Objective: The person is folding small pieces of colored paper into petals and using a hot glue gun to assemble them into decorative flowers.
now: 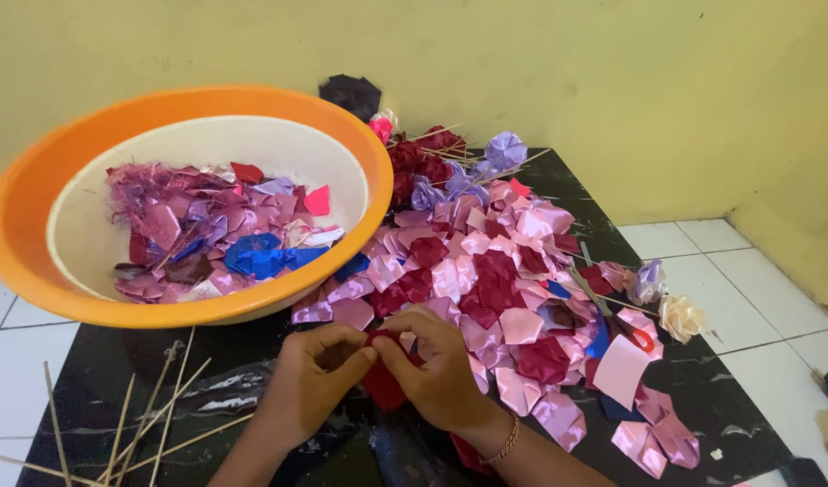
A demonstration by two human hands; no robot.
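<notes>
Far left: thin wooden skewers [152, 410] lie loose and fanned out on the glossy black marbled board [251, 379], pale and straight, some overhanging onto the white floor tiles [765, 280].

Above them, the orange plastic basin [35, 207], round with a cream inside, tilted toward me. In it are crumpled satin scraps [206, 230]: mostly pink and mauve, a few blue, one red, some frayed threads at the left edge.

Centre: my left hand [310, 383] and right hand [441, 370] meet, fingertips touching. Both pinch the same dark red ribbon piece [384, 383], fingers curled narrow around it, thumbs on top. The piece sits low centre over the board, just in front of the petal heap. Its fold shape is mostly hidden by my fingers. A thin gold-coloured bracelet [506, 444] is on my right wrist.

Right of hands: a big pile of folded satin petals [495, 271], shiny, pointed and roughly pentagonal, light pink mixed with dark red, a few blue underneath. It touches the basin's rim.

Behind the pile: finished ribbon roses on sticks [450, 162], maroon and lilac, lying against the yellow wall [567, 72].

Far right: a cream ribbon rose [681, 317] and a lilac one [648, 281] at the board's edge, loose pink petals below.
</notes>
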